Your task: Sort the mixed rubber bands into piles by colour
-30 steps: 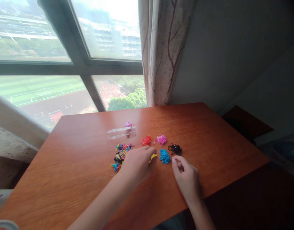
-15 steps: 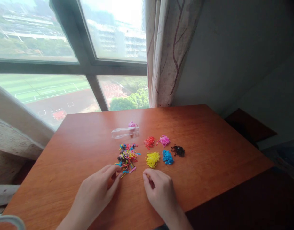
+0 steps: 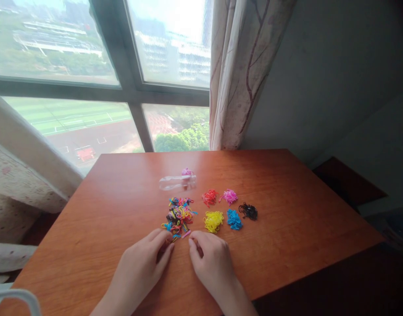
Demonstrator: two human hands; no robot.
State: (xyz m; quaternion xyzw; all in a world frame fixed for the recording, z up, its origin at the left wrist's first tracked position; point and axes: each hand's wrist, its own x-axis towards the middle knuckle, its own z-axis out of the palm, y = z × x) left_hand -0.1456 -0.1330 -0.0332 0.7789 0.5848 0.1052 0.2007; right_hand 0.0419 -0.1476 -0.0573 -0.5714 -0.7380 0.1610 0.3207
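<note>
A mixed pile of small coloured rubber bands lies in front of my hands. My left hand is curled at the pile's near edge, thumb and forefinger close together; whatever they hold is hidden. My right hand is pinched just to the right, its fingertips beside a pink band; I cannot make out anything between them. Sorted by colour to the right lie piles of yellow bands, red bands, pink bands, blue bands and black bands.
Behind the mixed pile, a clear plastic bag lies with a pink item by it. The brown wooden table reaches back to a window and a curtain. A white curved object shows at lower left.
My right hand has moved left, from below the yellow pile to the mixed pile's near edge. My left hand stays by the pile. The whole view has shifted slightly.
</note>
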